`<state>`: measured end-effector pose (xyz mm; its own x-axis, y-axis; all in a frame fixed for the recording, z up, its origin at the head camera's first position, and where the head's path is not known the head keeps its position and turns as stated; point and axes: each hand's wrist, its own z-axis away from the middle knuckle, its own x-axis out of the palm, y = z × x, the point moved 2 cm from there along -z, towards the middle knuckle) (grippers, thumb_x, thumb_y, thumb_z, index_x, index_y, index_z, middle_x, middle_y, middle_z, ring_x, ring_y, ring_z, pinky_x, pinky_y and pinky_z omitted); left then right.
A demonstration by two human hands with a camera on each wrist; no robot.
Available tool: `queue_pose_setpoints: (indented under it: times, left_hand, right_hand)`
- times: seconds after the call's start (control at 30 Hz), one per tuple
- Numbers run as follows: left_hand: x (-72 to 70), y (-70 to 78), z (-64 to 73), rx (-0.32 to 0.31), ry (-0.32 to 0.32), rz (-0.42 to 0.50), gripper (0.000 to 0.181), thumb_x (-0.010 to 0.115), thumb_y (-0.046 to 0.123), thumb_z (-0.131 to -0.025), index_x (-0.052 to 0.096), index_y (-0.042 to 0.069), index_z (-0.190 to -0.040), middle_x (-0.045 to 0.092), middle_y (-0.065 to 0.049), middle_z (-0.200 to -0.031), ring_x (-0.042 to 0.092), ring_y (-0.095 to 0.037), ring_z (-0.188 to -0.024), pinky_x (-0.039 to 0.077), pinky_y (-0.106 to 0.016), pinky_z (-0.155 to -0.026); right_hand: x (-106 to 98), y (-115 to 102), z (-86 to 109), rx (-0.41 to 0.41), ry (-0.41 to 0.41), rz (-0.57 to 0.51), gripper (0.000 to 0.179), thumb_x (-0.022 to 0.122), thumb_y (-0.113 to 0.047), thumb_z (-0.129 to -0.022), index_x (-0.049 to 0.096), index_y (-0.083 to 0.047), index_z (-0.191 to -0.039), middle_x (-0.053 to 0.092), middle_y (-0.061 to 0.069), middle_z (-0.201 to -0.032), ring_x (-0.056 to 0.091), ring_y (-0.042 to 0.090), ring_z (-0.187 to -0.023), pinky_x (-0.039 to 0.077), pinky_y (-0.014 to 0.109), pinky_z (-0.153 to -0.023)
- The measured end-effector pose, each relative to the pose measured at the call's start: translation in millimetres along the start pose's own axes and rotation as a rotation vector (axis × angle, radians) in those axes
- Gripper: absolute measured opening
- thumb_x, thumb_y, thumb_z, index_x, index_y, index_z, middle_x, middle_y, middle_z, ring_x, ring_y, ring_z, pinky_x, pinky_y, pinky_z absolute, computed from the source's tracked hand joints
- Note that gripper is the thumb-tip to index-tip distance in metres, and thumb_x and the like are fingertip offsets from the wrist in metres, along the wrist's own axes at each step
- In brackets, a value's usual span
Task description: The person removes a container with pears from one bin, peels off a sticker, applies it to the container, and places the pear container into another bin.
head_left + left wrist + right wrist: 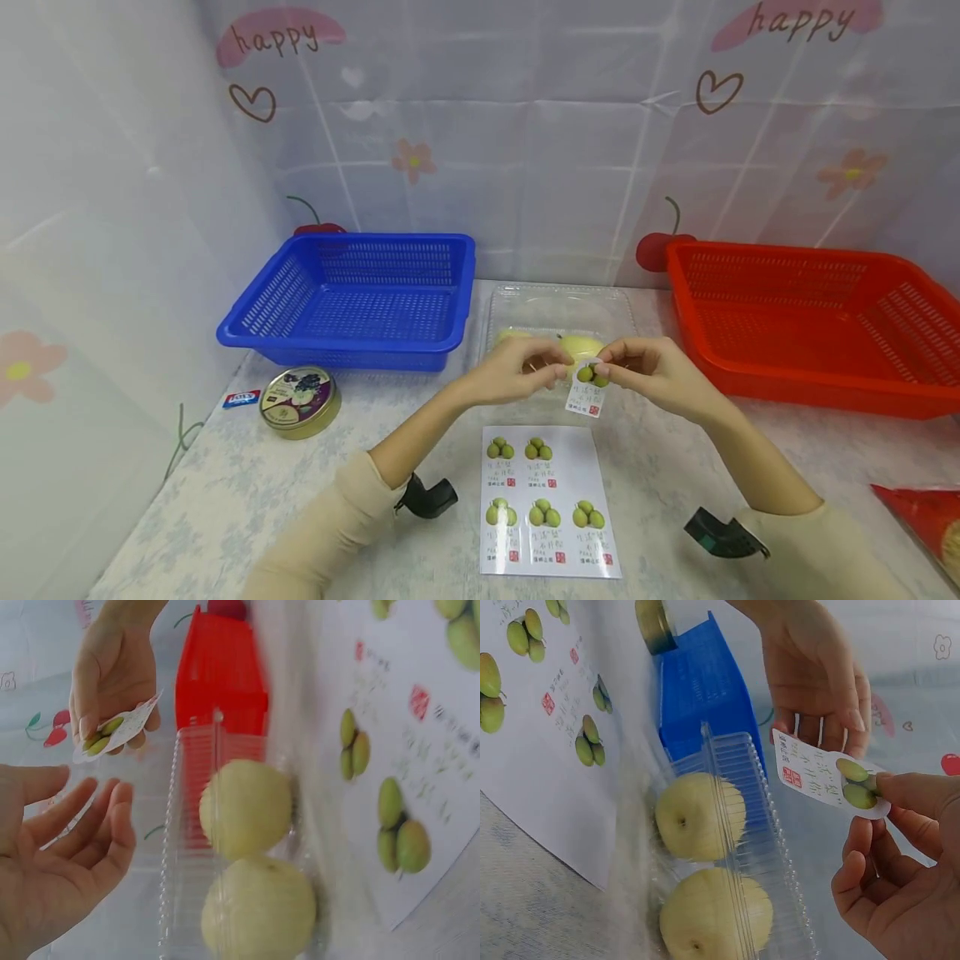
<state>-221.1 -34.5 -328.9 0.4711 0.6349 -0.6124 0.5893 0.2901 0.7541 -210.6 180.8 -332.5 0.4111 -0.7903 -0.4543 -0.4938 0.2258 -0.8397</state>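
Note:
My right hand (663, 377) pinches the top end of a white sticker label (821, 771), printed with green pears, lettering and a red stamp. My left hand (64, 859) is just left of the label, its fingers loosely bent and apart from it. Below and behind both hands stands a clear plastic clamshell box (558, 302), its lid down over two pale yellow pears (701, 816). A sheet of the same labels (576, 460) lies flat on the table nearer to me, with a bare patch at its upper right.
Behind on the left is a blue basket (360, 354), and on the right a red basket (810, 375). A round tin (300, 402) and a small blue-and-red packet (241, 399) lie at the left. A red bag (926, 521) is at the right edge.

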Motion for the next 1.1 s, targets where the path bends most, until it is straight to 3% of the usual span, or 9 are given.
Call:
queue_pose_setpoints:
  times: [0.1,0.23,0.7,0.93,1.1]
  left_hand:
    - [-10.7,-0.2,-5.4,-0.022,0.102,0.047,0.023,0.055,0.008,-0.092,0.063,-0.009,-0.106,0.066,-0.019,-0.093,0.060,-0.017,-0.071,0.050,-0.021,-0.065]
    - [-16.8,-2.5,-10.6,-0.059,0.161,0.055,0.023,0.058,0.010,-0.092,0.066,-0.007,-0.105,0.067,-0.016,-0.091,0.059,-0.016,-0.072,0.049,-0.021,-0.066]
    - [-20.5,-2.5,-14.1,-0.093,0.202,0.023,0.012,0.060,0.005,-0.088,0.067,-0.004,-0.090,0.064,-0.011,-0.081,0.054,-0.008,-0.069,0.048,-0.020,-0.063]
    - [-28.3,-7.2,-18.6,-0.120,0.259,0.021,0.013,0.058,0.005,-0.089,0.066,-0.005,-0.091,0.064,-0.013,-0.080,0.057,-0.014,-0.071,0.048,-0.022,-0.066]
    - [-33.7,-20.5,-25.0,-0.222,0.305,0.104,0.016,0.059,0.008,-0.090,0.066,-0.005,-0.094,0.064,-0.015,-0.084,0.056,-0.018,-0.072,0.045,-0.019,-0.061]
  right_hand:
    - [-2,-1,-7.9,0.004,0.000,0.014,0.007,0.060,0.001,-0.089,0.064,0.002,-0.095,0.068,0.010,-0.087,0.062,0.023,-0.074,0.054,0.024,-0.073]
    - [-3,-3,-17.8,-0.006,-0.009,0.043,0.008,0.060,0.000,-0.089,0.065,0.002,-0.095,0.067,0.011,-0.086,0.061,0.020,-0.073,0.053,0.023,-0.069]
    - [-2,-7,-36.5,0.025,-0.011,0.117,0.011,0.062,-0.002,-0.088,0.067,0.004,-0.096,0.067,0.010,-0.086,0.062,0.024,-0.073,0.053,0.025,-0.070]
    - [-4,-6,-43.9,0.087,0.072,0.157,0.034,0.061,-0.003,-0.089,0.057,0.009,-0.121,0.066,0.017,-0.094,0.061,0.031,-0.082,0.051,0.018,-0.071]
    - [-6,-1,-48.4,0.130,0.140,0.144,0.024,0.060,-0.005,-0.090,0.063,0.008,-0.110,0.065,0.020,-0.094,0.059,0.032,-0.077,0.051,0.022,-0.065]
